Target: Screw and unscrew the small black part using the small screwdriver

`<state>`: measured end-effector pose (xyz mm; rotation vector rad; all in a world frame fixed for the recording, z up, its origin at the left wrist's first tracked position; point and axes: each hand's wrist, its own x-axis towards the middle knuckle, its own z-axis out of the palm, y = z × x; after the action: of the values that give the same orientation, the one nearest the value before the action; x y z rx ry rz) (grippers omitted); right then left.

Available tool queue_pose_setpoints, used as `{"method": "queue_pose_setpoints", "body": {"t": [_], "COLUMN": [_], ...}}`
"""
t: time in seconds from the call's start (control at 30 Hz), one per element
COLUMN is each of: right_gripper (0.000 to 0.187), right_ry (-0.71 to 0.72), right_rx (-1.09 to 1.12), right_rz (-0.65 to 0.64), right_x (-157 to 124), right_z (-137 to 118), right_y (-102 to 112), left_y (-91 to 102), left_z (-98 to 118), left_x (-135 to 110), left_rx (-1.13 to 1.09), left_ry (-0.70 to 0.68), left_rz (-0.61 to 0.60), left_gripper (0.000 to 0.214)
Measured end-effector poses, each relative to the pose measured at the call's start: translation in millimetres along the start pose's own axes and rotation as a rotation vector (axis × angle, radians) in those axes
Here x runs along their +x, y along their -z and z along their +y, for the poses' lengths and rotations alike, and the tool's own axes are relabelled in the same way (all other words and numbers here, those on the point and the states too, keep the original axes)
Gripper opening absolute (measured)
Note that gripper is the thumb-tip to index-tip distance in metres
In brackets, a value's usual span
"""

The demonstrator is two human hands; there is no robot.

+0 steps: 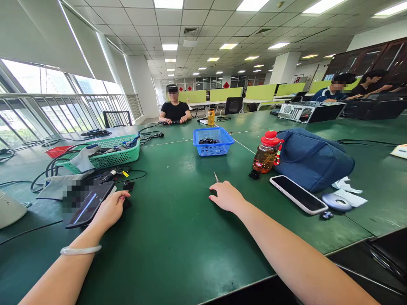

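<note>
Both forearms stretched forward over the dark green worktop [178,245]. The left hand [110,209], palm down with fingers loosely extended, rested against the right edge of a black flat-screened device [87,206]. The right hand [225,195], knuckles up and fingers curled, pinched a thin silvery pointed tool [216,177], its tip standing beyond the fingertips, well short of a blue plastic mesh basket [212,146]

We can read no words or numbers: the distant red signs [226,84] are too small, and the phone [87,206] screen at our left hand [110,209] shows none.
</note>
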<state>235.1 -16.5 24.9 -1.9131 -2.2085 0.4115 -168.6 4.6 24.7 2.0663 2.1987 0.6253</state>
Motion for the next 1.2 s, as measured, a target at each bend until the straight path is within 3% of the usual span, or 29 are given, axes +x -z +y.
{"method": "queue_pose_setpoints", "body": {"t": [0.3,0.47,0.53,0.67,0.77,0.87,0.97,1.07,1.2], "right_gripper": [0.040,0.041,0.041,0.040,0.039,0.040,0.041,0.041,0.040], "right_ry": [0.017,0.013,0.013,0.011,0.011,0.012,0.015,0.013,0.005], "right_rx": [-0.010,-0.003,0.000,-0.006,-0.009,-0.010,-0.006,-0.006,-0.002], "right_rz": [0.009,0.007,0.011,0.011,0.007,0.001,0.001,0.005,-0.002], "right_x": [1,1,1,0,0,0,1,0,-1], "right_z": [1,1,1,1,0,0,0,0,-1], "right_y": [-1,-1,-1,1,2,2,1,2,3], "left_y": [-0.9,10.8,15.0,19.4,20.8,21.2,18.8,13.3,9.1], "left_z": [3,15,18,23,26,28,27,22,12], "left_x": [-1,-13,-20,-33,-38,-40,-41,-40,-37], "left_rx": [0.233,0.495,0.582,0.618,0.594,0.588,0.629,0.678,0.630], "left_ry": [-0.063,-0.146,-0.101,0.071,0.123,0.106,-0.005,-0.069,0.014], "left_rz": [-0.151,-0.015,0.016,-0.161,-0.299,-0.371,-0.412,-0.357,-0.234], "left_gripper": [0.049,0.050,0.053,0.050,0.038,0.026,0.031,0.036,0.041]}}
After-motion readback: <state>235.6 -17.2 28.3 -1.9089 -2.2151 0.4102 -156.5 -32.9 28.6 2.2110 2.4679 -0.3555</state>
